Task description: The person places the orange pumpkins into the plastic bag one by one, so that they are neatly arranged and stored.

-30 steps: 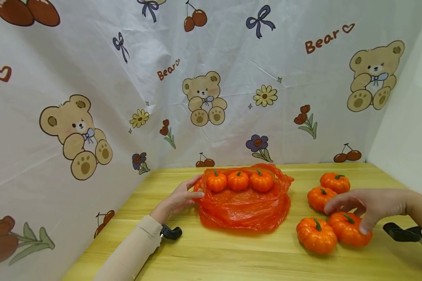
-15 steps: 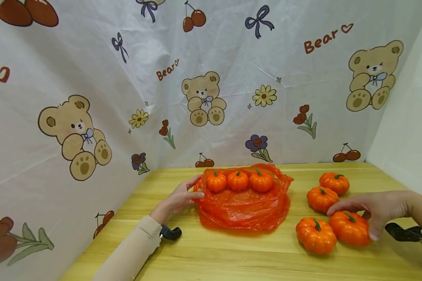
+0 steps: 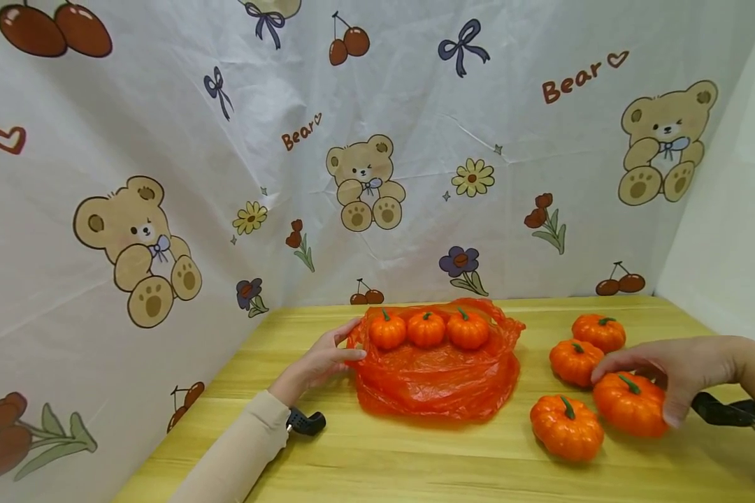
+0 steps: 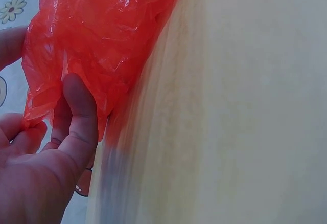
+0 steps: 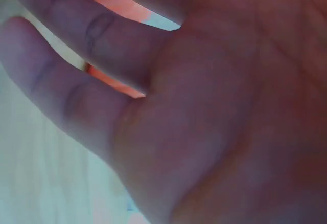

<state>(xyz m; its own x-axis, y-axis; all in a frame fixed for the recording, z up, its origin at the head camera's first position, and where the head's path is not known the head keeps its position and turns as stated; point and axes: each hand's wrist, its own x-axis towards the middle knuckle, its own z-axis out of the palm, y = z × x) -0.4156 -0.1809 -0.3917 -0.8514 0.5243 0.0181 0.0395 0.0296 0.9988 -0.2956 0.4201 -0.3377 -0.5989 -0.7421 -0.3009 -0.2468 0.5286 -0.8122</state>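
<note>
A red plastic bag (image 3: 428,384) lies with its mouth open on the table, three small orange pumpkins (image 3: 426,329) in a row inside it. My left hand (image 3: 317,360) pinches the bag's left edge; in the left wrist view the fingers (image 4: 79,106) curl round the thin red plastic (image 4: 102,40). On the right, my right hand (image 3: 686,370) grips a larger orange pumpkin (image 3: 632,405) from above, thumb on its right side and fingertips on its far side. The right wrist view shows mostly palm (image 5: 204,106), with orange behind the fingers.
Beside the held pumpkin sits another pumpkin (image 3: 566,427). Two more, one in front (image 3: 575,362) and one farther back (image 3: 599,332), stand right of the bag. A cloth printed with bears (image 3: 365,183) hangs behind the wooden table (image 3: 365,461); a white wall (image 3: 749,230) rises at the right.
My right hand has closed its grip round the pumpkin, which has shifted slightly right, away from the pumpkin beside it. The left hand and the bag have stayed put.
</note>
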